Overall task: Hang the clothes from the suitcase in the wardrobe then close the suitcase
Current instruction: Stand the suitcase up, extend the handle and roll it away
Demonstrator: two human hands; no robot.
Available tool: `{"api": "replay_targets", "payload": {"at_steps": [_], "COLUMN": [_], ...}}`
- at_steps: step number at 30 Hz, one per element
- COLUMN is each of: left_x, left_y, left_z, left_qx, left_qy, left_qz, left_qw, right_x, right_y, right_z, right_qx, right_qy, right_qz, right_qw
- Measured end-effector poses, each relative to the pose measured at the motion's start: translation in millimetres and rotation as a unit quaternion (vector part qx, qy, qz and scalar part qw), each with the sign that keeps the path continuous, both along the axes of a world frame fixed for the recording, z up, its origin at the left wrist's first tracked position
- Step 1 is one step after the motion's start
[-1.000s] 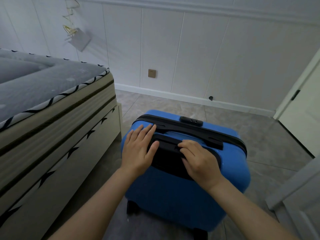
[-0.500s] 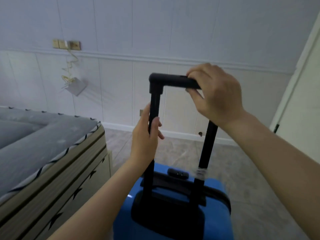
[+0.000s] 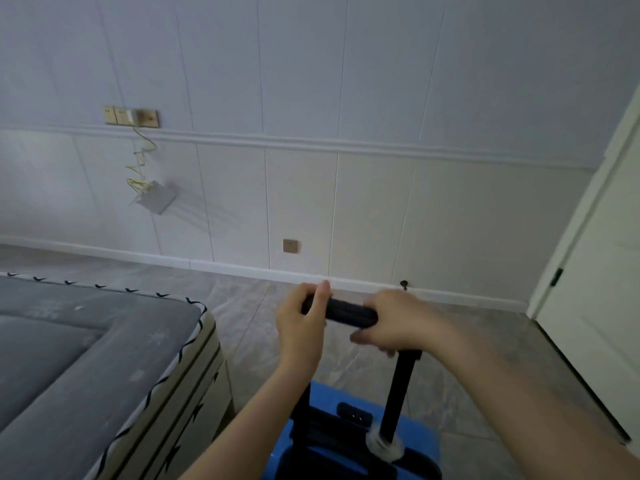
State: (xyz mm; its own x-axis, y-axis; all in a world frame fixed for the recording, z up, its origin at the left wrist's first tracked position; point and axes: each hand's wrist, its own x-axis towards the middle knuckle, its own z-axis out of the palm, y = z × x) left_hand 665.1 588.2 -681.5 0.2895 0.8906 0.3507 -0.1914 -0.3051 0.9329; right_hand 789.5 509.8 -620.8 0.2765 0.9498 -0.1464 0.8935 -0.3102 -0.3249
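A blue hard-shell suitcase (image 3: pixel 419 434) stands upright and closed at the bottom of the view, its black telescopic handle (image 3: pixel 349 311) pulled out. My left hand (image 3: pixel 301 327) grips the left end of the handle bar. My right hand (image 3: pixel 398 322) is wrapped over its right end, above the right pole (image 3: pixel 398 400). The left pole is hidden behind my left forearm. No clothes and no wardrobe interior are in view.
A bed with a grey mattress (image 3: pixel 86 358) fills the left side, its corner close to the suitcase. A white door (image 3: pixel 599 271) stands at the right. The panelled wall ahead carries sockets (image 3: pixel 131 116) with a dangling cable and box (image 3: pixel 154 197). Grey tiled floor (image 3: pixel 263 323) lies between.
The handle went from stowed under my hands to fully pulled out. My left hand moved from the left pole up to the bar's left end. The camera tilted up.
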Motion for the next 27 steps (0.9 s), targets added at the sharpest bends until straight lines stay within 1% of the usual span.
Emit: {"api": "replay_targets", "payload": {"at_steps": [1, 2, 3, 5, 6, 8, 10, 12, 15, 17, 24, 27], "left_x": [1.7, 5.4, 9.1, 16.8, 21.9, 24.2, 28.5, 28.6, 30.9, 35.2, 58.1, 76.5], "left_y": [1.6, 4.3, 6.1, 6.5, 8.6, 7.4, 11.9, 15.8, 32.9, 45.0, 98.0, 127.8], "left_z": [4.2, 11.0, 17.9, 25.2, 29.4, 33.0, 37.0, 40.2, 45.3, 43.8, 34.0, 32.2], "left_qx": [-0.035, -0.071, -0.105, -0.169, -0.212, -0.281, -0.327, -0.355, -0.374, -0.374, -0.373, -0.364], "left_qy": [0.013, 0.029, 0.048, 0.089, 0.103, 0.111, 0.127, 0.142, 0.175, 0.193, 0.184, 0.172], "left_qz": [0.004, 0.008, 0.011, 0.022, 0.033, 0.044, 0.067, 0.078, 0.071, 0.056, -0.011, -0.043], "left_qw": [0.999, 0.997, 0.993, 0.981, 0.971, 0.952, 0.934, 0.921, 0.908, 0.906, 0.909, 0.914], "right_x": [1.4, 4.1, 6.2, 6.8, 8.0, 2.8, 1.6, -3.3, -2.3, 1.2, 23.9, 34.9], "right_y": [-0.7, 0.2, 1.4, 0.7, 2.3, 1.7, 7.3, 13.7, 26.6, 35.1, 75.1, 98.2], "right_z": [0.7, 3.3, 4.9, 3.1, 3.3, -2.6, -5.4, -6.1, -3.3, -3.1, -5.6, -7.8], "right_qx": [-0.034, -0.057, -0.073, -0.087, -0.088, -0.073, -0.06, -0.056, -0.04, -0.035, -0.032, -0.04], "right_qy": [0.075, 0.121, 0.15, 0.174, 0.172, 0.136, 0.098, 0.076, 0.069, 0.063, 0.059, 0.067], "right_qz": [-0.001, -0.001, -0.01, -0.045, -0.064, -0.083, -0.075, -0.062, -0.068, -0.072, -0.098, -0.135], "right_qw": [0.997, 0.991, 0.986, 0.98, 0.979, 0.985, 0.991, 0.994, 0.994, 0.995, 0.993, 0.988]}}
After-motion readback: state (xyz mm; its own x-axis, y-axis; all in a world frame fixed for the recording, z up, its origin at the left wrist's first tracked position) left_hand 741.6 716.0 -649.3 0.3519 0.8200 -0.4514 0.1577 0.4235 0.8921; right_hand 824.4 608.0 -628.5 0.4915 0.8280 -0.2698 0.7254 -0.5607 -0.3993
